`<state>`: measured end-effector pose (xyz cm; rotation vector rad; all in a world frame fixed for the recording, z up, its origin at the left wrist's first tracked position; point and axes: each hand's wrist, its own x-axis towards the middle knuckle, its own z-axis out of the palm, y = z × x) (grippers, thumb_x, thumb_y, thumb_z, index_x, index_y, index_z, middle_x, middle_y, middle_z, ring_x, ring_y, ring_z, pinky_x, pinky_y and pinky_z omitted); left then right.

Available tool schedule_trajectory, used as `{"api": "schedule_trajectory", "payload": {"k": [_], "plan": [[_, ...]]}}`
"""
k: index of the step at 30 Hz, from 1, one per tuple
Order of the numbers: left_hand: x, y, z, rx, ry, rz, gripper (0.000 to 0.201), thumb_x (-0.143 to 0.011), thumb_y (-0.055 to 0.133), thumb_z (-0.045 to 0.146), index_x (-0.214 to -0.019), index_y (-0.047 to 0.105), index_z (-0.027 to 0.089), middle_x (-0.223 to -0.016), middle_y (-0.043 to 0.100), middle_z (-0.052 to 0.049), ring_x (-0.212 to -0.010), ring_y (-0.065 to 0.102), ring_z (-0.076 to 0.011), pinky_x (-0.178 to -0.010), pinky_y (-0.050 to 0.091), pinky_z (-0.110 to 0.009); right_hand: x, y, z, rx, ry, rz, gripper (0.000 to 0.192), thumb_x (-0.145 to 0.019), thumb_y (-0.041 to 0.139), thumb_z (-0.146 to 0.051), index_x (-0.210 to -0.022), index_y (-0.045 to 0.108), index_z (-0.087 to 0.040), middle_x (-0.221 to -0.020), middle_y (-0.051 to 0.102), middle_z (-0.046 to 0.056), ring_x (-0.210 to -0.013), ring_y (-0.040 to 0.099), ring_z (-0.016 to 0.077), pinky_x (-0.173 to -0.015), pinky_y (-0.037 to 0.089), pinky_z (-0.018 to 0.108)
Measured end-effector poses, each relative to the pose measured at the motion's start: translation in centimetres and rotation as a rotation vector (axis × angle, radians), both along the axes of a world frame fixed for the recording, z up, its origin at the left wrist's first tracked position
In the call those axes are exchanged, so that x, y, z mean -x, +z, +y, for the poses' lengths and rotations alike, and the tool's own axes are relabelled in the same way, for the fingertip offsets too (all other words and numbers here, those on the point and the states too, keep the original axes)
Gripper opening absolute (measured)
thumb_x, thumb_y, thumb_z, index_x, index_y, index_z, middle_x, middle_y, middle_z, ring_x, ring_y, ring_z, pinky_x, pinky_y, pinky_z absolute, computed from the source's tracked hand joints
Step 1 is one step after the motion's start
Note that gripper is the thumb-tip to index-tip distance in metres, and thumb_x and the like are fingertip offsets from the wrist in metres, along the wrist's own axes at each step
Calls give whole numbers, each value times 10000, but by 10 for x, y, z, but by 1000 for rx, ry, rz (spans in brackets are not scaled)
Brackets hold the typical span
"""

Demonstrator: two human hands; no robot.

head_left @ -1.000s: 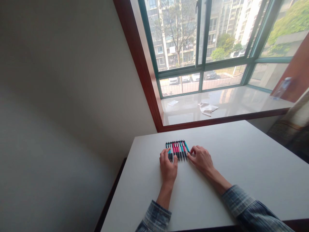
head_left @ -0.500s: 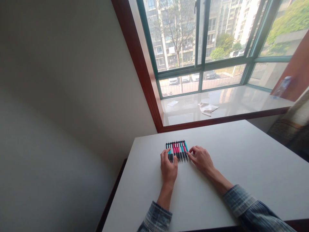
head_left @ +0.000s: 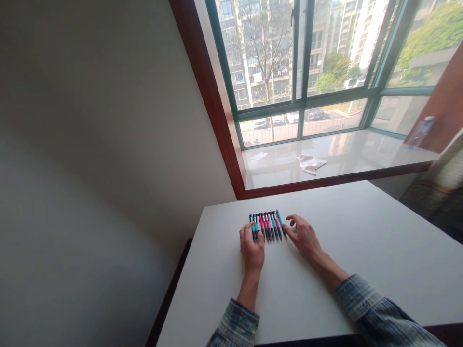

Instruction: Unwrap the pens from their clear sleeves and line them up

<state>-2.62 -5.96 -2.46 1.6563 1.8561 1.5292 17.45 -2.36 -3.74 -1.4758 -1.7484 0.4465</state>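
Note:
Several click pens [head_left: 268, 225] lie side by side in a row on the white table [head_left: 307, 294], their dark grips toward me. Their barrels are teal, pink and white. My left hand [head_left: 252, 248] rests over the row's left end, thumb and fingers apart, covering parts of a few pens. At the right end, a teal pen [head_left: 281, 221] lies slightly slanted from its neighbours. My right hand [head_left: 302, 236] is open beside that pen, its thumb at the pen's lower end and its fingers raised.
Behind the table, a window sill [head_left: 278, 168] holds a crumpled white cloth [head_left: 311, 164], a small paper [head_left: 259, 156] and a clear bottle [head_left: 421, 132]. A grey wall [head_left: 108, 168] stands at the left. A curtain [head_left: 434, 188] hangs at the right.
My right hand has shifted slightly right and its fingers have opened more. The lower end of the rightmost teal pen has swung right, away from the row. My left hand has barely moved.

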Motion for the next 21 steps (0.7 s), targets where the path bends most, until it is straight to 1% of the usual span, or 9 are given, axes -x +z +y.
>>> {"api": "schedule_trajectory", "payload": {"k": [3, 5, 8, 10, 13, 16, 18, 21], "plan": [[4, -4, 1, -8, 31, -68, 305, -945, 534, 284, -1237, 602, 227, -1261, 616, -104, -1196, 608, -255, -1085, 481, -443, 4, 2, -2, 0, -52, -13, 478, -951, 545, -559, -1249, 594, -188, -1055, 685, 122, -951, 623, 288, -838, 467, 387], [5, -6, 1, -12, 45, -115, 313, -961, 513, 300, -1252, 595, 218, -1277, 612, -113, -1203, 602, -254, -1094, 473, -457, 15, 8, -3, 5, -97, -64, 654, -935, 538, -634, -1388, 520, -163, -1172, 671, 177, -1034, 605, 333, -883, 455, 429], [7, -7, -2, -27, 64, -155, 309, -972, 494, 307, -1250, 594, 216, -1275, 610, -120, -1181, 611, -252, -1078, 484, -466, 46, 20, -4, 52, -160, -150, 914, -887, 547, -723, -1548, 350, -123, -1304, 613, 258, -1079, 578, 393, -898, 428, 485], [10, -7, -5, -47, 81, -167, 306, -972, 488, 305, -1245, 593, 215, -1273, 608, -122, -1156, 619, -248, -1049, 506, -455, 73, 31, -4, 105, -190, -196, 997, -855, 576, -741, -1572, 313, -101, -1337, 582, 292, -1106, 557, 428, -910, 411, 525], [16, -5, -10, -57, 108, -207, 310, -964, 495, 301, -1247, 591, 215, -1282, 595, -127, -1125, 623, -245, -981, 544, -429, 112, 43, -1, 215, -198, -257, 1072, -810, 634, -731, -1575, 301, -58, -1333, 563, 318, -1158, 525, 463, -939, 391, 566], [22, -5, -13, -62, 122, -257, 307, -951, 511, 294, -1234, 599, 213, -1262, 590, -122, -1101, 624, -239, -928, 562, -398, 140, 50, 0, 304, -191, -319, 1083, -777, 719, -647, -1575, 298, -50, -1373, 526, 321, -1218, 494, 457, -976, 383, 560], [25, -5, -13, -72, 127, -282, 304, -937, 528, 287, -1219, 609, 207, -1239, 592, -120, -1085, 624, -237, -901, 567, -382, 151, 52, 1, 344, -163, -370, 1030, -789, 749, -542, -1574, 300, -50, -1409, 497, 319, -1258, 474, 438, -1002, 378, 545], [27, -5, -14, -91, 153, -305, 304, -923, 544, 284, -1207, 614, 202, -1227, 597, -122, -1065, 622, -239, -871, 571, -378, 158, 57, 1, 383, -92, -406, 944, -828, 734, -442, -1569, 300, -50, -1407, 500, 307, -1287, 459, 419, -1016, 386, 535]]}}
